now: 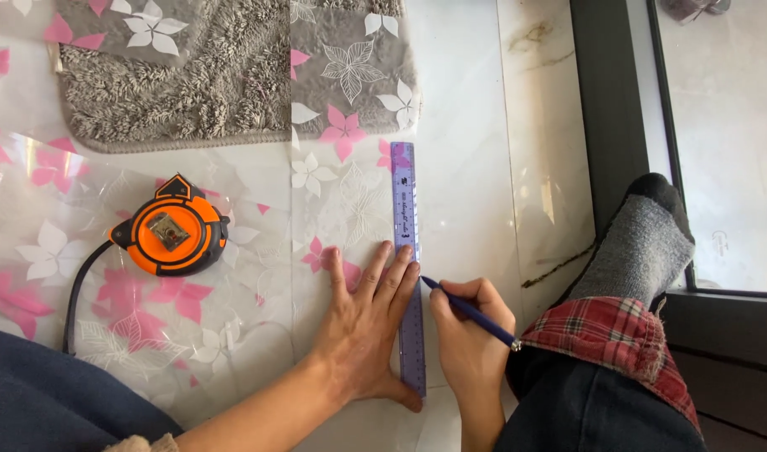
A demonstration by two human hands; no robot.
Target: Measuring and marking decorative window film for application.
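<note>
Pressing a purple ruler onto floral film on marble floor, left hand lies flat; right hand grips a pen.

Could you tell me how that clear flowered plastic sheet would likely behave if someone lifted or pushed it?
The plastic sheet looks thin and wrinkled, so it would probably flop and crease. On the glossy floor it may slide easily; the left hand pressing the ruler pins it.

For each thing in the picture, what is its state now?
Left hand: flat, pressing the ruler.
Right hand: gripping the pen.
Pen: tip at the ruler's edge.
Ruler: flat on the film.
Plastic film: spread out, wrinkled.
Tape measure: lying flat, untouched.
</note>
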